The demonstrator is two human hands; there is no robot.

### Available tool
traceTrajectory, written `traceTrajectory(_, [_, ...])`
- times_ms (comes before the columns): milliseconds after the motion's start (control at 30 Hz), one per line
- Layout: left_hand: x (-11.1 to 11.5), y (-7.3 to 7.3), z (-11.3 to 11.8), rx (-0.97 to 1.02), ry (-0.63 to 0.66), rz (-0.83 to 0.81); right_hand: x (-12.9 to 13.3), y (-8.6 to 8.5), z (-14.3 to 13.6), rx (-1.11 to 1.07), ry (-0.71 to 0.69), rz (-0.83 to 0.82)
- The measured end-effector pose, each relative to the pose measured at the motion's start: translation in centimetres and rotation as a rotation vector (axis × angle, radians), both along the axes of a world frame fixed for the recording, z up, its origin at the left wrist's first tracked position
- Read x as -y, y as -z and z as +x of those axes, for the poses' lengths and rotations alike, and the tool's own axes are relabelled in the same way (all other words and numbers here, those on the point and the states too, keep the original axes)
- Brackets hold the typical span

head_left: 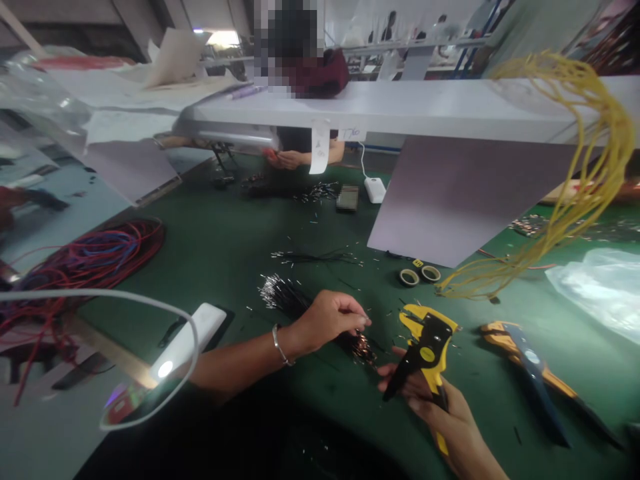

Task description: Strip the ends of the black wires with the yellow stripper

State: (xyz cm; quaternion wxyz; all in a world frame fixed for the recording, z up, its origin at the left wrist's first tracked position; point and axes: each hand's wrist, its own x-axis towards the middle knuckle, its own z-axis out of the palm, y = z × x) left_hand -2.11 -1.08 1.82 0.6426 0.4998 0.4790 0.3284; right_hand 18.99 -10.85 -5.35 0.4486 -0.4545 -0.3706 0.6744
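My right hand [425,393] is wrapped around the handles of a yellow and black wire stripper [429,337], its jaws tilted up and to the left. My left hand [335,317], with a bangle at the wrist, has thumb and fingertips pinched together; whatever they hold is too small to make out. Beneath that hand lies a bundle of black wires [290,297], silvery tips at the far left end and bare copper tips at the near right end. A second stripper [533,360], orange and dark blue, rests on the green tabletop [225,267] to the right.
Tape rolls [409,277] lie behind the stripper. Yellow wires [590,167] hang from the white shelf [390,107]. Red and blue wire coils [110,250] and a white lit device [193,340] are at left. A clear plastic bag [600,293] lies right. Another person's hands [290,159] work opposite.
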Motion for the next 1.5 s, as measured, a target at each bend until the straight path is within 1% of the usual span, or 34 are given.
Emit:
traceTrajectory(133, [0.2, -0.2, 0.2, 0.125, 0.02, -0.084, -0.1, -0.2, 0.2, -0.003, 0.011, 0.008])
traceTrajectory(267, [0.2, -0.2, 0.5, 0.174, 0.021, -0.106, -0.1, -0.3, 0.1, 0.002, 0.014, 0.013])
traceTrajectory(433, [0.1, 0.0, 1.2, 0.157, 0.006, -0.06, 0.0, -0.8, -0.3, 0.024, 0.081, 0.009])
traceTrajectory(567, [0.2, 0.1, 1.8, 0.135, -0.016, -0.05, 0.0, -0.9, -0.4, -0.002, 0.061, 0.015])
traceTrajectory(733, [0.4, -0.2, 2.3, 0.122, -0.016, -0.052, 0.1, -0.7, -0.5, -0.026, 0.047, 0.045])
traceTrajectory(833, [0.4, -0.3, 2.3, 0.12, -0.011, -0.051, 0.2, -0.6, -0.4, 0.014, 0.053, 0.075])
traceTrajectory(967, [0.5, 0.0, 2.2, 0.132, 0.005, -0.067, 0.5, -0.5, -0.4, 0.093, 0.053, 0.131])
traceTrajectory(1200, [0.6, 0.3, 2.3, 0.13, -0.002, -0.082, 0.5, 0.5, 0.1, 0.109, 0.006, 0.182])
traceTrajectory(1333, [0.5, 0.4, 2.3, 0.117, -0.008, -0.086, 0.2, 0.9, 0.6, 0.085, -0.042, 0.176])
traceTrajectory(1433, [0.4, 0.6, 2.3, 0.098, -0.013, -0.07, 0.2, 0.8, 0.4, 0.029, -0.011, 0.152])
traceTrajectory(1500, [0.3, 0.7, 2.3, 0.059, -0.023, -0.034, 0.1, 0.5, 0.1, -0.011, -0.013, 0.138])
